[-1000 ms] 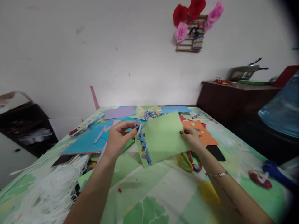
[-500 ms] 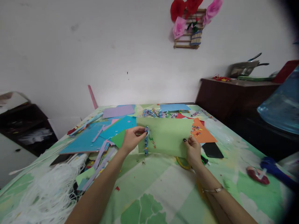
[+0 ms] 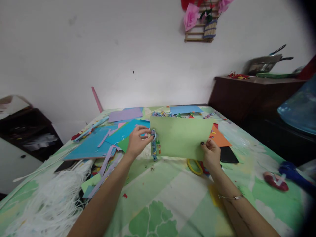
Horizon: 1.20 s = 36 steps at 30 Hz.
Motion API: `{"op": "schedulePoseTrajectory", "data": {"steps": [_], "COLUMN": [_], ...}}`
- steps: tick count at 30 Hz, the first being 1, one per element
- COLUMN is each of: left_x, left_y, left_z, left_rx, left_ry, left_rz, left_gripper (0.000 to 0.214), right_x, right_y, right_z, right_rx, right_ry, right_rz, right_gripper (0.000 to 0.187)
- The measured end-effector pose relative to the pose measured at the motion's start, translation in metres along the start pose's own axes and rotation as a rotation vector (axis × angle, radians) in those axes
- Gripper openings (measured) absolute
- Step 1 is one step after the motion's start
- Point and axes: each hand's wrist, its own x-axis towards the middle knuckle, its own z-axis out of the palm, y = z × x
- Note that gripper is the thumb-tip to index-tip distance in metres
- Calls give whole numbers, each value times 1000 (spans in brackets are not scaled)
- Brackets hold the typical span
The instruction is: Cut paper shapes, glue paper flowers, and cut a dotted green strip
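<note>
I hold a light green paper sheet [image 3: 181, 136] upright above the table, its face toward me. My left hand [image 3: 137, 142] pinches its left edge, where a blue paper strip [image 3: 154, 144] dotted with small coloured bits runs down the sheet. My right hand [image 3: 211, 153] grips the sheet's lower right corner, thumb in front. Both hands are closed on the paper. Yellow and red scissors [image 3: 194, 166] lie on the table just under the sheet.
Blue [image 3: 93, 144], purple [image 3: 125, 115] and orange [image 3: 221, 140] paper sheets and cut strips cover the green tablecloth [image 3: 160, 197]. A black phone [image 3: 228, 154] lies right of my hand. White string [image 3: 49, 200] is piled at the left. A dark cabinet [image 3: 249, 95] stands at the right.
The green sheet has turned from tilted to level and upright, and shifted slightly right. My left hand slid along the strip at the left edge; my right hand stayed on the lower right corner.
</note>
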Motion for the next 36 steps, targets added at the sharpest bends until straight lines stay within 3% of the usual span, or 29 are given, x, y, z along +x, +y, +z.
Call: {"op": "schedulePoseTrajectory", "data": {"steps": [11, 26, 36], "left_x": [-1, -1, -4], "left_y": [-6, -3, 4], "left_z": [2, 5, 6], "left_rx": [-62, -87, -151], "left_ry": [-34, 6, -12], "left_rz": [-105, -119, -154], "left_gripper": [22, 25, 39], "right_x": [3, 0, -1], "right_y": [4, 1, 0], "right_z": [-5, -3, -3], "right_rx": [28, 10, -46], "right_ry": [-23, 0, -8], "right_rz": [2, -8, -41], "right_gripper": [23, 25, 27]}}
